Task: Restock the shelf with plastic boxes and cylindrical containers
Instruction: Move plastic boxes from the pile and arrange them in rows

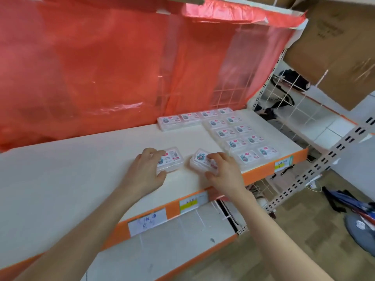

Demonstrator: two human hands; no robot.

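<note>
Shop aisle — you face a retail display shelf (pixel 81 169). Along the shelf's orange front edge (pixel 261 172) sit price labels (pixel 188 204); on its right end lie rows of identical packaged plastic boxes (pixel 237 134); right of the shelf stand a slotted upright (pixel 316 173) and a wire grid panel (pixel 288 102).

The shelf (pixel 81 169) is a pale flat board with an orange front lip that carries paper labels (pixel 147 222). At its right end a double row of boxes (pixel 236 143), clear plastic, lies flat from front to back. A back row of boxes (pixel 188 117) runs leftward from it. Near the front edge lie the left box (pixel 174 159) and, just beside it, the right box (pixel 199 158), turned askew.
</note>
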